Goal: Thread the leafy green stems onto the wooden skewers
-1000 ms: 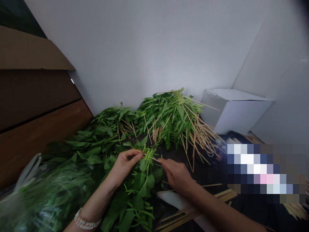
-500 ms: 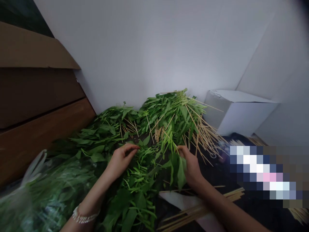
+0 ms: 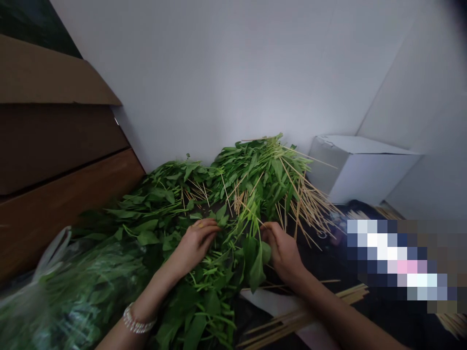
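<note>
My right hand point(image 3: 286, 253) is closed on a thin wooden skewer point(image 3: 253, 217) that slants up to the left, with a bunch of leafy green stems point(image 3: 251, 214) threaded along it. Large leaves point(image 3: 256, 262) hang below its fingers. The fingers of my left hand point(image 3: 195, 243) pinch together at a leafy green stem point(image 3: 221, 215), just left of the bunch; the fingertips are partly hidden by leaves. Under and in front of my hands lies a heap of loose cut greens point(image 3: 215, 291). Behind it rests a pile of skewered greens point(image 3: 251, 165), their bare skewer ends point(image 3: 314, 204) pointing right.
A clear plastic bag of greens point(image 3: 80, 291) sits at the lower left. Loose skewers point(image 3: 277, 328) lie on white paper point(image 3: 270, 304) beneath my right forearm. A white box point(image 3: 375, 170) stands at the back right, cardboard point(image 3: 47, 131) at the left, and a pale wall point(image 3: 226, 73) behind.
My left hand has moved right, and its fingers have come to the leafy stem. My right hand has shifted slightly left with the skewer and its greens.
</note>
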A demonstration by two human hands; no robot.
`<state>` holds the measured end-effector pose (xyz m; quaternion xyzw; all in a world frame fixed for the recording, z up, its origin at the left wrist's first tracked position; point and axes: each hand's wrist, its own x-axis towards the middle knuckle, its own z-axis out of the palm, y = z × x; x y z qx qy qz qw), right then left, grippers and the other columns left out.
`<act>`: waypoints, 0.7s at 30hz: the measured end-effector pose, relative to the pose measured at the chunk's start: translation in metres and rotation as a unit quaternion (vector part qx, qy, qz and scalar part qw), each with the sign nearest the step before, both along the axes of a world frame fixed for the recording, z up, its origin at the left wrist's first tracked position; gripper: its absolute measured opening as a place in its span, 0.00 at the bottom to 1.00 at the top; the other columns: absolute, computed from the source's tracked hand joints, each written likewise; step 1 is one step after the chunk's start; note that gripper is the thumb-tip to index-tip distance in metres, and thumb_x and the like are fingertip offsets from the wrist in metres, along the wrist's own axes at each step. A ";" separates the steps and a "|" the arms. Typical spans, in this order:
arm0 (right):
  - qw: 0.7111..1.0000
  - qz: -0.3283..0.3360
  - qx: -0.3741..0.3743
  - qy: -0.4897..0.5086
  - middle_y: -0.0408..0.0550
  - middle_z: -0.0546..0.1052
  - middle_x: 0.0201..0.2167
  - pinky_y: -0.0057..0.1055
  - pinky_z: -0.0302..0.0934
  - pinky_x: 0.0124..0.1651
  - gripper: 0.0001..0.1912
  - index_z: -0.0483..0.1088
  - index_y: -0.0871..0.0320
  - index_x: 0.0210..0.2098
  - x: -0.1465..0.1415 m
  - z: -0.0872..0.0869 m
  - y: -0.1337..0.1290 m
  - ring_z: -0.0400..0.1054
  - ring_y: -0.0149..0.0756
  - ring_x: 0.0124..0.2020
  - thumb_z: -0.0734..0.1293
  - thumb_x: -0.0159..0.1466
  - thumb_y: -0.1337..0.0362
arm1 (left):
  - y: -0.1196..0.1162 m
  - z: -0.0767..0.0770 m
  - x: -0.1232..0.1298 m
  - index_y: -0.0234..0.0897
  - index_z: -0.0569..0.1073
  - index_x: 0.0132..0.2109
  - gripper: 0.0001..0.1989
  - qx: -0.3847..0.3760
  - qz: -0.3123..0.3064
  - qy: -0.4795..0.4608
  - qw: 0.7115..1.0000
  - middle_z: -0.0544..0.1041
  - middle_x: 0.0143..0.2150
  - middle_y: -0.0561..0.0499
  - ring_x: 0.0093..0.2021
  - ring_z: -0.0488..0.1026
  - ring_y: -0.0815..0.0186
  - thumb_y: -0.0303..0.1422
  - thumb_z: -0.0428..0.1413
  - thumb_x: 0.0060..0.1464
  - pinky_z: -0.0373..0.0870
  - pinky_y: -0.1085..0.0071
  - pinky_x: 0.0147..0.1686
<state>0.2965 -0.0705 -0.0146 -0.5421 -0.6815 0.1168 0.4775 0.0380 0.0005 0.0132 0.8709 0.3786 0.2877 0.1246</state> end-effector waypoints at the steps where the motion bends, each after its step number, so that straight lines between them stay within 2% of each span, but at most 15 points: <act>1: 1.000 0.001 0.006 -0.003 0.42 0.72 0.28 0.26 0.58 0.32 0.12 0.65 0.56 0.44 0.000 0.000 0.000 0.69 0.31 0.29 0.52 0.70 0.64 | 0.001 0.002 0.000 0.40 0.77 0.45 0.12 0.006 0.022 -0.042 0.999 0.77 0.48 0.44 0.52 0.71 0.58 0.34 0.50 0.61 0.65 0.60 0.54; 5: 0.999 0.003 0.026 -0.018 0.42 0.72 0.28 0.26 0.58 0.32 0.11 0.65 0.57 0.44 -0.002 -0.001 0.000 0.68 0.31 0.29 0.53 0.69 0.65 | 0.000 0.013 -0.002 0.39 0.77 0.38 0.09 -0.006 0.118 -0.208 0.971 0.77 0.44 0.45 0.46 0.73 0.58 0.38 0.56 0.56 0.67 0.63 0.50; 8: 0.999 0.006 0.034 -0.031 0.42 0.72 0.28 0.26 0.57 0.32 0.11 0.65 0.56 0.44 -0.004 -0.002 0.000 0.68 0.31 0.28 0.53 0.69 0.66 | 0.000 0.015 -0.001 0.37 0.74 0.32 0.09 -0.080 0.139 -0.290 0.943 0.76 0.33 0.50 0.34 0.73 0.63 0.38 0.61 0.49 0.69 0.69 0.39; 11: 0.998 0.018 0.045 -0.047 0.43 0.72 0.29 0.26 0.57 0.33 0.11 0.65 0.57 0.44 -0.006 -0.002 0.000 0.68 0.31 0.30 0.53 0.70 0.66 | 0.001 0.013 0.002 0.38 0.70 0.35 0.13 -0.139 0.131 -0.374 0.907 0.74 0.29 0.55 0.30 0.72 0.67 0.35 0.65 0.43 0.68 0.73 0.34; 15: 0.996 0.034 0.055 -0.065 0.42 0.71 0.28 0.26 0.58 0.34 0.11 0.65 0.57 0.44 -0.007 -0.004 -0.002 0.68 0.31 0.29 0.53 0.69 0.66 | 0.000 0.013 0.004 0.40 0.68 0.48 0.24 -0.219 0.100 -0.452 0.859 0.77 0.33 0.54 0.38 0.75 0.65 0.33 0.65 0.44 0.69 0.71 0.39; 18: 0.995 0.043 0.051 -0.076 0.42 0.71 0.28 0.26 0.58 0.34 0.11 0.65 0.57 0.44 -0.008 -0.005 -0.002 0.68 0.31 0.29 0.53 0.69 0.67 | -0.004 0.017 0.006 0.39 0.70 0.48 0.22 -0.292 0.088 -0.484 0.820 0.79 0.37 0.51 0.36 0.75 0.66 0.31 0.64 0.44 0.71 0.72 0.37; 21: 0.994 0.049 0.046 -0.082 0.43 0.71 0.28 0.26 0.58 0.34 0.11 0.65 0.57 0.44 -0.008 -0.005 -0.002 0.68 0.31 0.29 0.53 0.69 0.68 | -0.008 0.023 0.008 0.39 0.71 0.46 0.21 -0.380 0.075 -0.517 0.763 0.80 0.39 0.49 0.32 0.75 0.66 0.29 0.63 0.42 0.72 0.72 0.32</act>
